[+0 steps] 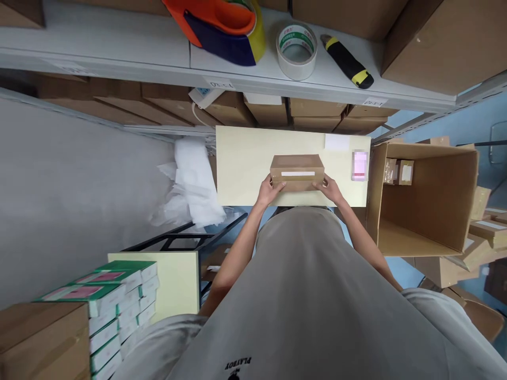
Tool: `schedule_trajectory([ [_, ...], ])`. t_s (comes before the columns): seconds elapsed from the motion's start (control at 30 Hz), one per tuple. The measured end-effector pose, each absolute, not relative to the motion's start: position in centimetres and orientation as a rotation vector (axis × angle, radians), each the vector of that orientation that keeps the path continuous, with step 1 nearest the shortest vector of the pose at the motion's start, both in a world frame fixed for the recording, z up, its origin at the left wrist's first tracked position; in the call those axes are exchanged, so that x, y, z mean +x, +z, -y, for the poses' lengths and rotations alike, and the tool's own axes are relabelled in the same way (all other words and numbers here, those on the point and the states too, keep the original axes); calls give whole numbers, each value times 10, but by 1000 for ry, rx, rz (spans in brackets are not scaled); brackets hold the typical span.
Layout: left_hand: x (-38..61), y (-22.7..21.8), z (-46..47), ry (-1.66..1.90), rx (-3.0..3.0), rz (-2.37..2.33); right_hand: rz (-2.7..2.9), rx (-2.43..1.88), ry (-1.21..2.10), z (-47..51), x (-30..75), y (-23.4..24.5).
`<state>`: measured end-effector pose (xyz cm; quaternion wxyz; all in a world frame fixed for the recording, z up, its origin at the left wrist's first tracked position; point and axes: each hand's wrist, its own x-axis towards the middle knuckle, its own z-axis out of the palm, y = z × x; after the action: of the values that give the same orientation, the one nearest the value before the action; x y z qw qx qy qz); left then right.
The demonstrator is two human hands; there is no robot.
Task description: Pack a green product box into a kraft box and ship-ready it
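A brown cardboard box [298, 163] with a white label strip on its near side rests on or just above the pale yellow tabletop [241, 169]. My left hand [269, 191] grips its left near corner, thumb across the front face. At the right near corner, my right hand [329, 189] holds it the same way. The fingers behind the box's sides are partly hidden. To the right of the box lies a pink, blurred rectangular item [359, 165], and a white paper slip [337, 141] sits at the table's far edge.
Above the table runs a grey shelf [134, 50] with a tape dispenser [229, 31], a tape roll [297, 50] and a utility knife [347, 62]. A large open carton [423, 211] stands right, holding small boxes. White wrapping [194, 179] hangs left; green-and-white boxes [114, 301] are stacked lower left.
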<state>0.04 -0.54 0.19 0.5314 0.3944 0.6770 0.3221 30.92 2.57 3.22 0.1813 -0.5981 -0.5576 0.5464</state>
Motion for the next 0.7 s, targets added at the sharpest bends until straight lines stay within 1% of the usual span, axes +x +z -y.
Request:
schedule_trajectory([
  [0.13,8,-16,8,674,998,-1771,1601,-1748,1483,-20,323,5],
  [0.3,20,-35,22,471,1011,-1876,1634,-1826,1554,-7,331,-28],
  [0.53,24,-40,22,557,897,-1903,1606,-1760,1614,-9,332,-47],
  [0.7,29,-31,12,603,724,-1862,1612,-1729,1695,-21,331,-46],
])
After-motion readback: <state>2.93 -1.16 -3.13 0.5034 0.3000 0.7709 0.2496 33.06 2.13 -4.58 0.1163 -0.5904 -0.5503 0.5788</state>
